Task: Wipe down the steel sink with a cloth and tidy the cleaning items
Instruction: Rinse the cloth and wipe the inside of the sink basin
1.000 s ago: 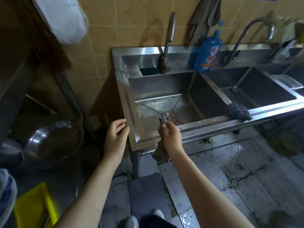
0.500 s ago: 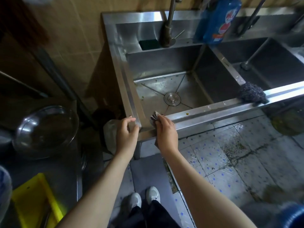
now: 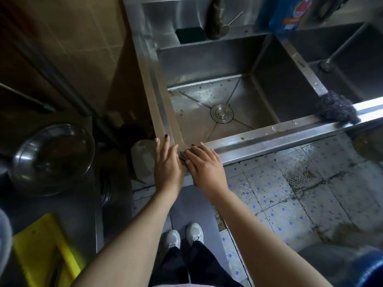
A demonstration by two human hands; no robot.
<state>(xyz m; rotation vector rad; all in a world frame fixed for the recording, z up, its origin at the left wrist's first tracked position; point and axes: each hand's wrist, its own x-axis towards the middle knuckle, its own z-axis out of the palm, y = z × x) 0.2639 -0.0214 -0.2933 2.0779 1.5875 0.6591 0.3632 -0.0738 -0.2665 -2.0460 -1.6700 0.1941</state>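
At the far left a yellow tray (image 3: 39,251) lies on a dark counter, and beyond it sits a round steel bowl (image 3: 51,158). Right of these, on the floor under the sink's corner, stands a pale plastic jug (image 3: 143,162).

The left hand (image 3: 167,164) lies flat on the front-left corner of the steel sink (image 3: 269,139). Its fingers are straight and released, grasping nothing, and the fingertips reach onto the left rim. Just beside it is the cloth (image 3: 182,156), a dark crumpled bit showing between the 2 hands on that same corner, with most of it hidden. The right hand (image 3: 207,166) lies on top of the cloth, fingers straight and close together, pressing it onto the front rim rather than clenching it. Below the hands, 2 white shoes (image 3: 182,235) stand on the tiled floor (image 3: 290,204).

On the back ledge a dark sponge (image 3: 191,35) sits just left of the faucet (image 3: 216,21). In the left basin, food specks dot the bottom around the round drain (image 3: 222,113). Farther right on the ledge stands a blue bottle (image 3: 290,17). A dark wire scourer (image 3: 336,110) rests on the front rim where the divider between the 2 basins meets it. A blue barrel (image 3: 371,270) fills the lower right corner
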